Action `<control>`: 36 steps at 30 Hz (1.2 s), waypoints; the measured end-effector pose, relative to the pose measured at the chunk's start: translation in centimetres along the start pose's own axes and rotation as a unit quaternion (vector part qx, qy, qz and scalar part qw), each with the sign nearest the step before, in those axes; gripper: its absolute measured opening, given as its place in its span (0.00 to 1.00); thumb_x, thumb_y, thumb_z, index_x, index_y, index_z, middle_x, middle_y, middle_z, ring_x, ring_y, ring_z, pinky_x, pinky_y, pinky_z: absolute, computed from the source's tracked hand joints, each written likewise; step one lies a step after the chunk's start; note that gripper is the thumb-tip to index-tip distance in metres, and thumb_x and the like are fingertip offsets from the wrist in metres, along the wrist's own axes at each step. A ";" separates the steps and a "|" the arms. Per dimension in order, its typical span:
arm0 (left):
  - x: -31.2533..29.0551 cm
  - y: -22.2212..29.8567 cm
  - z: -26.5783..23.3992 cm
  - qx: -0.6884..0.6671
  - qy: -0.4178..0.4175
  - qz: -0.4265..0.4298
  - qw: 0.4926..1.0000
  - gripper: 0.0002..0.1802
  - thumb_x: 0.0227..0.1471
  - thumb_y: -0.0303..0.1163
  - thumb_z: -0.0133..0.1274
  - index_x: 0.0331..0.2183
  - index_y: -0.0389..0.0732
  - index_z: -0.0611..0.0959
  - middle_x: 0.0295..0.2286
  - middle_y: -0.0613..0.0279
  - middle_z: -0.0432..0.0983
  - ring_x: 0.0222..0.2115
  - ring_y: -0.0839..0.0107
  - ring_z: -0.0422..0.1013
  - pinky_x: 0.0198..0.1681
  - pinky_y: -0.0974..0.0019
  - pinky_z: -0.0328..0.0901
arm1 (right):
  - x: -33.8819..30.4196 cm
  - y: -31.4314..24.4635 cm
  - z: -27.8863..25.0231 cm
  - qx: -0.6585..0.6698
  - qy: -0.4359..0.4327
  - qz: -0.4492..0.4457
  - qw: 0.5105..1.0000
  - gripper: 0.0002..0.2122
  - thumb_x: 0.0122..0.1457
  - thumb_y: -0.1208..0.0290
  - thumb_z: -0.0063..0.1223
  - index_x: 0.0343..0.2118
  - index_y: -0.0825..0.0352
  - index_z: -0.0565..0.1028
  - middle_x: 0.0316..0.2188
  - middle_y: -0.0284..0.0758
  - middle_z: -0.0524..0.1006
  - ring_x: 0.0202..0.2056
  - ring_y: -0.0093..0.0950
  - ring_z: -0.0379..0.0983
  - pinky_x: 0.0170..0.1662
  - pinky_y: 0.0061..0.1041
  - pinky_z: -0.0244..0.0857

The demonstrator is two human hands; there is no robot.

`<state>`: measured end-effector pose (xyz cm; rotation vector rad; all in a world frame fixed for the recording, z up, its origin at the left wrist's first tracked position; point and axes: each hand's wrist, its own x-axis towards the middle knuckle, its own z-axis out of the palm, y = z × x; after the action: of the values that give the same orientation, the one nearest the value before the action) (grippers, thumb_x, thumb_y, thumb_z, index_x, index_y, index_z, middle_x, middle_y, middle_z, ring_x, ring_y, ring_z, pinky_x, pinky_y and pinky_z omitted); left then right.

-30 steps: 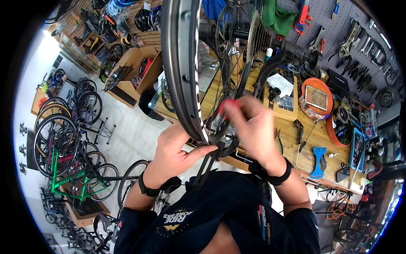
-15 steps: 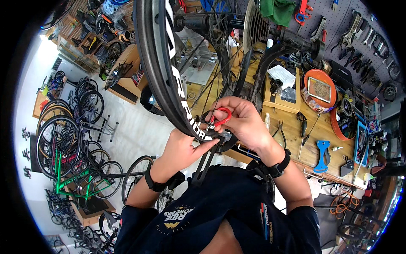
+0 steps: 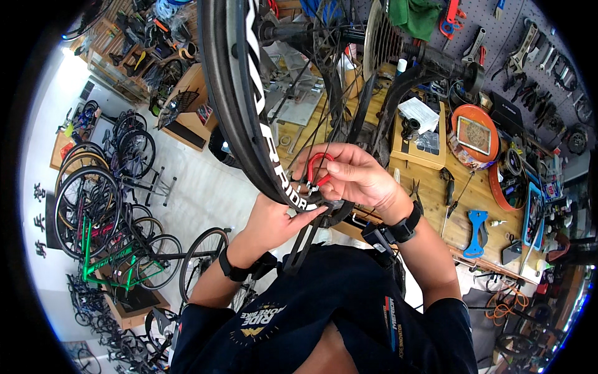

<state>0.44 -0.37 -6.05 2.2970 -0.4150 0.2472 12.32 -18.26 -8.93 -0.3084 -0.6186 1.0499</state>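
A bicycle wheel with a black rim (image 3: 232,106) and white lettering stands upright in a black truing stand (image 3: 391,103), its cassette (image 3: 375,40) at the top. My left hand (image 3: 269,223) is closed round the lower part of the rim, thumb pointing right along it. Just right of the rim, my right hand (image 3: 361,177) pinches a red, loop-handled spoke wrench (image 3: 321,157) between thumb and fingers. The wrench's metal end is beside the spokes close to the rim; whether it sits on a nipple I cannot make out.
The wooden workbench (image 3: 430,187) holds pliers (image 3: 416,190), a blue tool (image 3: 476,234), a cardboard box (image 3: 402,149) and orange round containers (image 3: 474,134). Wrenches hang on the pegboard (image 3: 498,37). Several bicycles (image 3: 106,249) stand at left.
My right hand has turned the red spoke wrench, so its loop now stands more upright, and the fingers have shifted on it. My left hand stays on the rim.
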 end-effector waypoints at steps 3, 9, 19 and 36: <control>0.2 0.3 -0.3 0.009 0.016 0.034 0.999 0.16 0.44 0.30 0.68 0.36 0.36 0.82 0.30 0.56 0.79 0.30 0.65 0.77 0.33 0.66 0.69 | 0.1 0.6 0.3 -0.010 0.043 0.006 0.999 0.25 0.63 0.68 0.53 0.58 0.76 0.62 0.52 0.51 0.70 0.30 0.19 0.67 0.32 0.18 0.63; -0.5 -0.5 0.0 -0.070 0.029 -0.027 0.997 0.19 0.43 0.32 0.69 0.38 0.37 0.83 0.37 0.57 0.80 0.34 0.60 0.78 0.36 0.65 0.70 | 0.1 0.1 1.5 -0.042 0.018 0.032 0.998 0.28 0.62 0.63 0.55 0.58 0.76 0.62 0.51 0.49 0.72 0.28 0.18 0.67 0.31 0.15 0.62; 0.4 2.4 -2.3 0.009 0.064 0.052 0.997 0.14 0.41 0.28 0.69 0.32 0.36 0.82 0.27 0.60 0.82 0.29 0.68 0.80 0.33 0.69 0.71 | 1.4 1.2 2.1 0.025 -0.004 -0.042 0.999 0.28 0.57 0.63 0.62 0.54 0.76 0.64 0.48 0.46 0.73 0.25 0.18 0.69 0.21 0.14 0.60; 0.6 -0.7 -1.2 -0.002 -0.052 -0.010 0.999 0.18 0.46 0.34 0.66 0.39 0.39 0.81 0.30 0.56 0.78 0.31 0.60 0.76 0.35 0.61 0.69 | 0.8 1.0 5.5 -0.327 0.319 -0.032 0.889 0.10 0.56 0.70 0.64 0.25 0.70 0.75 0.19 0.28 0.75 0.20 0.12 0.65 0.21 0.15 0.55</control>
<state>1.18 0.81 -5.53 2.3162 -0.4455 0.1168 8.51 -17.30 -4.82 -1.1675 -0.3555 0.5843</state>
